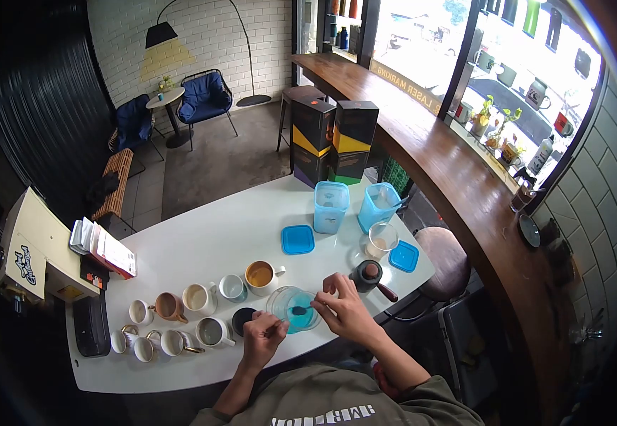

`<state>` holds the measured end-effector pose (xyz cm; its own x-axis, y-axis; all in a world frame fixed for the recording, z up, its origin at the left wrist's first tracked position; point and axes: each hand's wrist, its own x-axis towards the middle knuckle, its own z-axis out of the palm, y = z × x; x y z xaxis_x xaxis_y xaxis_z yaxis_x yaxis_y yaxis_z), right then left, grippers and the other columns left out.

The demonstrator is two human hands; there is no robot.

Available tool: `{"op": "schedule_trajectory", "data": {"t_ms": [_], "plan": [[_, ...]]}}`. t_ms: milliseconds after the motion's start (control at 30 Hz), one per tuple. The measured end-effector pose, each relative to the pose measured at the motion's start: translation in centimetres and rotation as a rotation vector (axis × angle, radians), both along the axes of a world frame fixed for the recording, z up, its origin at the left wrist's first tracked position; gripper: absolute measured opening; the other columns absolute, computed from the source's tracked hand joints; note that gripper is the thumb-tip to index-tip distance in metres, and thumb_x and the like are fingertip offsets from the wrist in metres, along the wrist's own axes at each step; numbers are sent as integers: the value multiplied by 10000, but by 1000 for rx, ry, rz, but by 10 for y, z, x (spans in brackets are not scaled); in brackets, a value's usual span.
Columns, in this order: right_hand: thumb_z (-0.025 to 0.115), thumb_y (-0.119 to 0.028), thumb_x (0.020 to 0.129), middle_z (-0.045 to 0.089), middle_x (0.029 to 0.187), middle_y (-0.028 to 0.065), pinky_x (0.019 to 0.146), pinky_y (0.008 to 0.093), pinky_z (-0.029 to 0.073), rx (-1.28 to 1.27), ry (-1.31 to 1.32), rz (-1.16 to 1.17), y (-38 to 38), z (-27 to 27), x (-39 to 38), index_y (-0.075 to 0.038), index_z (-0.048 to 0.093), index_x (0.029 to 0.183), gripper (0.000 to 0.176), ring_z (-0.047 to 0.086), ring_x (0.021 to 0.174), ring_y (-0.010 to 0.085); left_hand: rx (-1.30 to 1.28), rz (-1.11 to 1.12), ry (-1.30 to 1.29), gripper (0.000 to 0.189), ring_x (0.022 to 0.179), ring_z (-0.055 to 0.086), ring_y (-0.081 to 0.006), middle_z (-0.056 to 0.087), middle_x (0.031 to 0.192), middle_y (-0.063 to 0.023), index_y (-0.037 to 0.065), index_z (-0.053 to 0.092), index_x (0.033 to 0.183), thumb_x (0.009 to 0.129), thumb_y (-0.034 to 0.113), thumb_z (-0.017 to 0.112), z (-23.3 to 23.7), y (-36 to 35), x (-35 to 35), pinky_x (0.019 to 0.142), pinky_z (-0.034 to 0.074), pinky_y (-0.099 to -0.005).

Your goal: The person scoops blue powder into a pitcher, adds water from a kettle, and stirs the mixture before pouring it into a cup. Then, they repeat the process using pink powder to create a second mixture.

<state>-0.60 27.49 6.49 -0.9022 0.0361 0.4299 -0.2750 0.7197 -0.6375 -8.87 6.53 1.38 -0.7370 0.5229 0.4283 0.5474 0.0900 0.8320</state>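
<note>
A clear round bowl [307, 321] with bright blue contents stands near the table's front edge. My left hand [261, 339] is closed at its near-left rim, thumb and finger pinched there. Over the bowl's right side, my right hand [351, 312] pinches the thin handle of a dark spoon [299, 310], whose head is over the blue contents. Partly hidden behind my left hand is a dark cup [241, 319]. Close by stand a white mug with a brown inside [260, 275] and a pale cup [232, 288]. Beyond my right hand sits a dark grinder-like vessel with a wooden handle [367, 275].
Several mugs [170, 307] stand in rows on the left of the white table [180, 248]. Two blue containers [331, 209], blue lids [298, 240], a clear cup [382, 238] and black boxes [312, 142] stand farther back. A wooden counter [422, 135] curves along the right.
</note>
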Motion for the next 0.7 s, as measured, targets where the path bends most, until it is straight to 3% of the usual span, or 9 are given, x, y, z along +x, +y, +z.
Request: {"op": "schedule_trajectory", "data": {"t_ms": [33,133,233,333,433,533,700], "plan": [[680,-160,921,468,995,131,845,409,408,110,12,-21,1,3,1,-45,649,937,120,485,948,295,-1,-3,4,293,489,400,-226,452,527,-59,37,541,666,860,162,723,0,0,1,652,364,-335],[681,-166,921,470,997,127,837,404,402,-54,-2,40,-1,-8,2,-49,652,938,121,479,946,293,-4,3,3,295,492,407,-223,455,531,-58,37,533,662,860,155,717,-2,-1,3,661,368,-332],[681,-168,924,471,1000,130,841,405,405,87,18,-7,0,-4,4,-41,647,939,132,485,947,293,12,4,12,297,495,412,-225,456,532,-57,37,530,659,856,154,719,-1,-1,5,670,371,-329],[679,-158,923,471,995,126,832,408,406,-37,-18,57,-2,-4,5,-42,643,927,122,484,934,292,-2,3,-2,288,496,413,-225,454,531,-56,38,530,664,850,146,722,-2,-2,8,676,374,-327],[677,-173,917,473,1002,127,847,420,420,77,-6,-15,0,0,6,-49,651,942,130,494,956,301,19,-3,21,278,498,417,-225,451,531,-56,39,532,670,849,139,721,0,-2,8,683,377,-328],[677,-145,923,456,972,122,819,412,403,-57,-1,67,-2,-3,6,-33,631,910,121,475,914,287,-5,15,3,276,498,414,-224,452,529,-55,41,532,671,846,133,725,-4,-4,10,692,380,-329],[676,-138,923,451,964,121,816,407,401,20,20,29,-4,1,7,-33,629,908,116,475,909,286,4,20,11,275,499,413,-224,457,534,-55,43,533,673,848,132,725,-3,-5,11,700,383,-332]]}}
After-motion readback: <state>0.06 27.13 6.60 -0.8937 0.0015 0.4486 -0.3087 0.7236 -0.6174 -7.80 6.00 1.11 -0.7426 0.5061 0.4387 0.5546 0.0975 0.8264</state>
